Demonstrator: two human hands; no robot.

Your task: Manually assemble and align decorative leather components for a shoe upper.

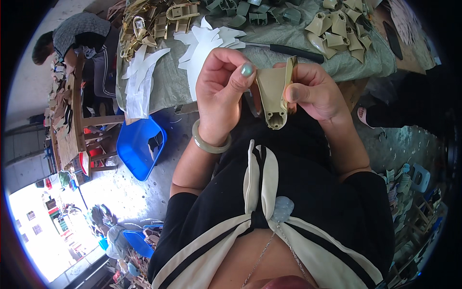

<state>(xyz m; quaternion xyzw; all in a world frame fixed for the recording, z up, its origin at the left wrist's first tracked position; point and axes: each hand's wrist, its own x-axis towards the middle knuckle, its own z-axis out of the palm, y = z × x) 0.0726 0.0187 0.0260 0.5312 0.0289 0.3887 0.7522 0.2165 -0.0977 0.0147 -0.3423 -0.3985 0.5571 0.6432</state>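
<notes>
Both hands hold one shoe heel (272, 91), a hollow tapered beige piece with shiny gold sides, in front of my chest near the table's edge. Its narrow end, with small holes, points toward me. My left hand (219, 84) pinches the heel's left edge between thumb and fingers. On the opposite edge, my right hand (318, 94) grips it with the thumb in front and the fingers partly hidden behind. White cut strips (202, 43) lie just beyond my left hand. A black-handled tool (296, 53) with a thin metal shaft rests beyond the heel.
Sacking (274, 36) covers the table. Gold pieces (139, 29) are piled far left, grey-green pieces (257, 17) at the back, beige heels (334, 31) at right. A blue tub (139, 149) stands on the floor at left. Another person (86, 41) bends over a wooden bench.
</notes>
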